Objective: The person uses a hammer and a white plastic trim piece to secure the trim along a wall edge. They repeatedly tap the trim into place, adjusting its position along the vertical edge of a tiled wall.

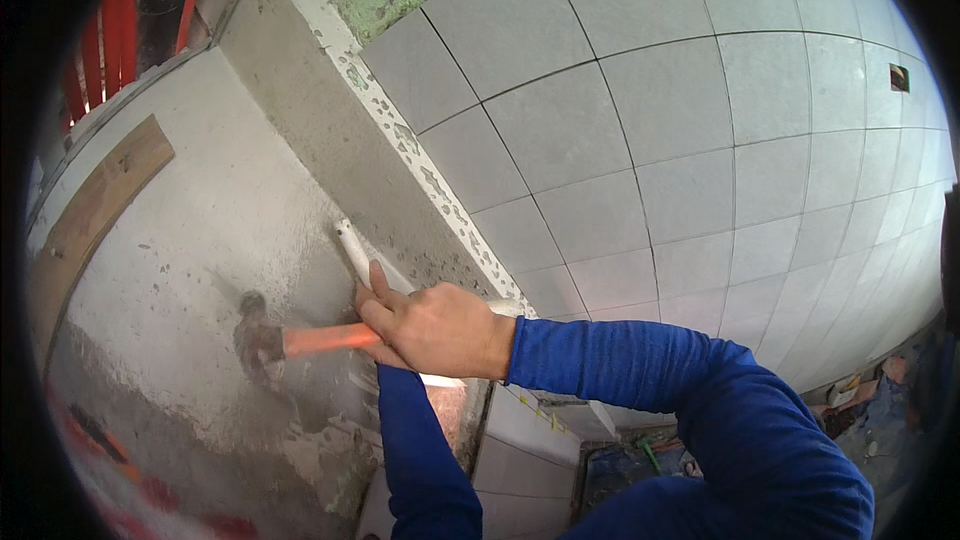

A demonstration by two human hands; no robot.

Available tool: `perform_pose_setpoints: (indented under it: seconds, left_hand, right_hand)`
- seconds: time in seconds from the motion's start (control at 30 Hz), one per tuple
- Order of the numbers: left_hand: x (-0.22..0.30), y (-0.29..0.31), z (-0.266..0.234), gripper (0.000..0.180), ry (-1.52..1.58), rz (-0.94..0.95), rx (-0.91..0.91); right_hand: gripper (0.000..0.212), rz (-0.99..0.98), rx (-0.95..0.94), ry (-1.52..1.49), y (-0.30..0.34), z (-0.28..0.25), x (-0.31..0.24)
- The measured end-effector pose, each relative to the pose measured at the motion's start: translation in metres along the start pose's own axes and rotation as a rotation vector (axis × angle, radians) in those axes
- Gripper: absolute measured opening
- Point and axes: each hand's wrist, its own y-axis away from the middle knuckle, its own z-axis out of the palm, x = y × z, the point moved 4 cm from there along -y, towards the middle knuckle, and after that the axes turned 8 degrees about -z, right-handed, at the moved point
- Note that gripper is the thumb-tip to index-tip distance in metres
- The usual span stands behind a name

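Hammer (pixel 300 340): orange handle clasped by right hand (pixel 440 328), blurred head at nine o'clock of it against plaster wall (pixel 200 230). Left hand hidden behind right; grip cannot be told. White pipe (pixel 352 248) touches right fingers.

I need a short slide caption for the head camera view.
Right hand swings an orange-handled hammer at a rough plastered wall beside grey tiles.

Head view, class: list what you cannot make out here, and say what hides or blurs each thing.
- Left hand: hidden behind the right hand; only its blue sleeve shows.
- Hammer head: motion-blurred, shape unclear.
- White strip: lower part covered by the right hand.
- Floor clutter: too small, bent at the fisheye rim.
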Motion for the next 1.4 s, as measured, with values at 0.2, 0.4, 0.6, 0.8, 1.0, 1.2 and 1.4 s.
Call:
perform_pose_setpoints:
  seconds: [0.2,0.4,0.6,0.8,1.0,1.2,1.4]
  left_hand:
    - [0.001,-0.005,0.002,0.045,-0.656,0.354,0.304]
    - [0.019,0.007,0.015,0.043,-1.015,0.442,0.238]
    - [0.023,0.011,0.022,0.035,-0.910,0.332,0.208]
    - [0.040,0.006,0.006,0.033,-0.675,0.318,0.228]
    - [0.045,-0.025,0.006,0.035,-0.705,0.449,0.289]
    - [0.034,-0.026,0.012,0.038,-0.689,0.352,0.363]
    - [0.056,-0.012,0.016,0.043,-0.749,0.305,0.383]
  right_hand:
    - [0.038,0.280,-0.288,0.058,0.006,0.022,0.051]
    - [0.036,0.261,-0.200,-0.051,0.006,0.023,0.049]
    - [0.037,0.155,-0.181,-0.126,0.005,0.017,0.063]
    - [0.046,0.300,-0.271,-0.098,-0.006,0.024,0.051]
    - [0.053,0.055,-0.071,-0.083,-0.031,-0.003,0.023]
    - [0.047,0.245,-0.168,-0.054,-0.022,0.012,0.077]
    - [0.059,0.390,-0.314,-0.072,-0.027,0.026,0.094]
